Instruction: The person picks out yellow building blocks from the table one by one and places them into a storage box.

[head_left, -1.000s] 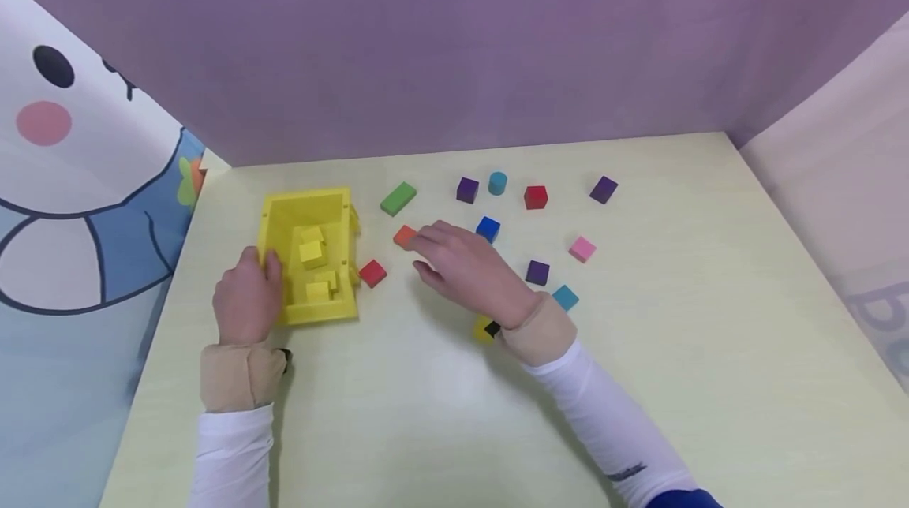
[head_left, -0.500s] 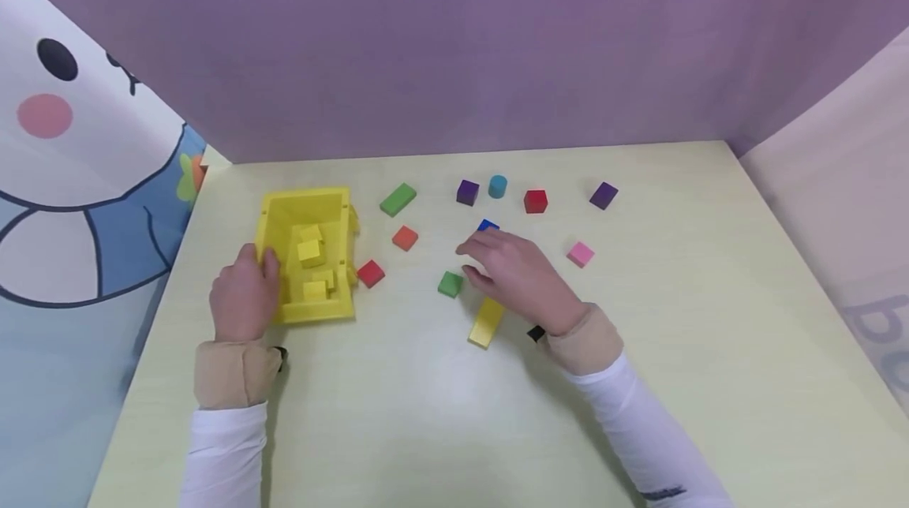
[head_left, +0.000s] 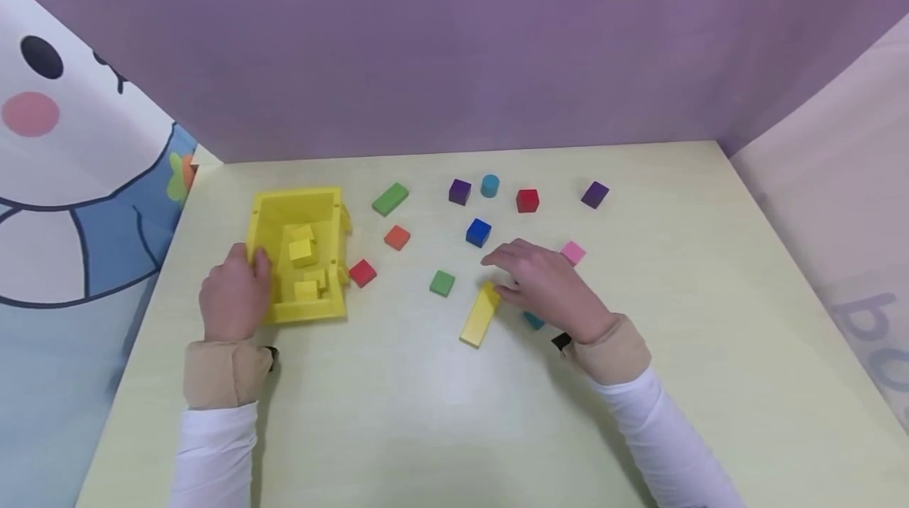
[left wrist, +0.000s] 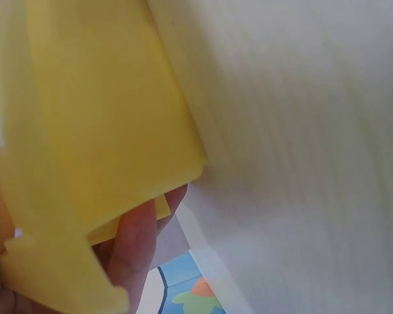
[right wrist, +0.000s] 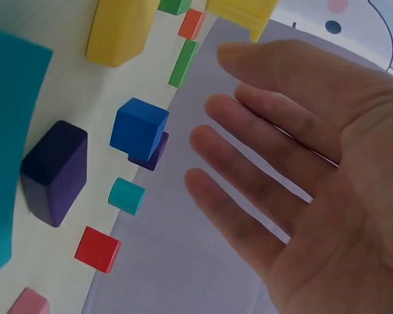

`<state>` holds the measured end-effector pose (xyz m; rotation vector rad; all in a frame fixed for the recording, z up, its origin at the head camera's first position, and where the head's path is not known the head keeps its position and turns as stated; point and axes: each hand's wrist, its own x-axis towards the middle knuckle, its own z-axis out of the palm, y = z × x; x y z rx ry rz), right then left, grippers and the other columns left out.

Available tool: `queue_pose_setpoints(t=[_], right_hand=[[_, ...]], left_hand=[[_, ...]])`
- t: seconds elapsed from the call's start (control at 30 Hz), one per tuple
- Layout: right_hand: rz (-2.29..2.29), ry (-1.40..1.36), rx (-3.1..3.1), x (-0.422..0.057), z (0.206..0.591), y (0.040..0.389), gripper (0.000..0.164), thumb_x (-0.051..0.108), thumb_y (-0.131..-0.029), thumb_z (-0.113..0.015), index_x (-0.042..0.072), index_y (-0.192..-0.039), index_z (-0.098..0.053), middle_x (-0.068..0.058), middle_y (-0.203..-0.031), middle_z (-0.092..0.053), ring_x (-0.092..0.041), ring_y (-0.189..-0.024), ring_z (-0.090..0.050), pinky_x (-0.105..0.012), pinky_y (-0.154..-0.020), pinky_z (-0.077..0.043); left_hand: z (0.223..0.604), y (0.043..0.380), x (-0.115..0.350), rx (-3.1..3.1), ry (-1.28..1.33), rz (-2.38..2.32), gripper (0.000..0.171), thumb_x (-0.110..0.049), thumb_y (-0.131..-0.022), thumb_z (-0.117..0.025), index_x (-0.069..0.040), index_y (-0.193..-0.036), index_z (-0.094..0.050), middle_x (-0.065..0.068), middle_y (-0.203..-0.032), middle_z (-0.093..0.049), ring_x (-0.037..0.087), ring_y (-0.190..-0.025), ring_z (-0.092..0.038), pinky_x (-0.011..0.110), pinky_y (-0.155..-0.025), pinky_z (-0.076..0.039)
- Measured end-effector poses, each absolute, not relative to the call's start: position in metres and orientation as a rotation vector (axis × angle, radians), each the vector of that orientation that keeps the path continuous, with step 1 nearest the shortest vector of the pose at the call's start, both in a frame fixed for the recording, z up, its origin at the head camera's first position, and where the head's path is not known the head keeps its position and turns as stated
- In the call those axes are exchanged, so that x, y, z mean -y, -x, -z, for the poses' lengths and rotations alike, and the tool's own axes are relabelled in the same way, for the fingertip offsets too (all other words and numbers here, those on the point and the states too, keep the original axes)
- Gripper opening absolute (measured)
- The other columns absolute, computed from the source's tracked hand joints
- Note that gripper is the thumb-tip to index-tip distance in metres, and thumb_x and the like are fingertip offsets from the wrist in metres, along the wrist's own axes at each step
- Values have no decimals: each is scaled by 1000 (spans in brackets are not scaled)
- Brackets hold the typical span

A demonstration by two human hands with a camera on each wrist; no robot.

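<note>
On the left of the head view, my left hand (head_left: 236,295) grips the near left wall of a yellow plastic bin (head_left: 339,255). Its thumb and fingers clasp the bin's edge in the left wrist view. Several yellow blocks (head_left: 303,252) lie in the bin. My right hand (head_left: 550,285) hovers above the table with relaxed, slightly bent fingers and an empty palm. A long yellow block (head_left: 477,323) lies just left of it. Beneath the hand is a purple block (right wrist: 56,173), hidden in the head view; a teal block (head_left: 533,320) is partly covered.
Around the hands lie a blue cube (head_left: 479,233), green blocks (head_left: 442,283), an orange block (head_left: 397,237), red blocks (head_left: 362,273) and a pink block (head_left: 574,252). Farther back are a teal cylinder (head_left: 490,185) and purple blocks (head_left: 595,194). A purple backdrop (head_left: 454,50) stands behind the table.
My right hand has moved right from beside the orange block, uncovering the green square block, the long yellow block and the blue cube. My left hand stays on the bin.
</note>
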<state>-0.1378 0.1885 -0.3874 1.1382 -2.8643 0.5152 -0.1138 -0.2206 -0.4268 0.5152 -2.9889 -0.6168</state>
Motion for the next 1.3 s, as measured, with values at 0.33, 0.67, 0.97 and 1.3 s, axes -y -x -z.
queue_pose_setpoints(t=[0.33,0.67,0.97,1.3], right_hand=[[-565,-1285,3016,-192,391,138,41,19,-74,-72,16,-114,-62,4,-115,-58,-13,-111,-50,-28,-89,-41],[-390,-1399,3049,-190,399,141,38,11,-73,-73,16,-109,-65,4,-108,-62,-15,-109,-52,-29,-92,-39],[-454,-1366,3084,-186,405,141,38,8,-76,-69,13,-113,-63,-1,-114,-60,-17,-109,-53,-29,-90,-41],[-409,-1404,3069,-183,410,143,34,6,-77,-67,12,-111,-63,0,-109,-60,-15,-103,-54,-28,-89,-42]], left_hand=[[428,113,222,2980,-490,610,49,-40,-97,-22,4,-93,-44,18,-64,-46,30,-52,-44,41,-47,-34],[428,113,222,2995,-523,617,48,-39,-97,-23,4,-94,-44,17,-65,-46,29,-53,-44,40,-49,-34],[427,114,222,2997,-511,609,48,-39,-97,-23,4,-94,-44,17,-65,-46,30,-53,-44,40,-49,-34],[427,114,223,2999,-506,613,49,-39,-97,-22,5,-94,-44,18,-66,-47,31,-54,-45,41,-49,-34]])
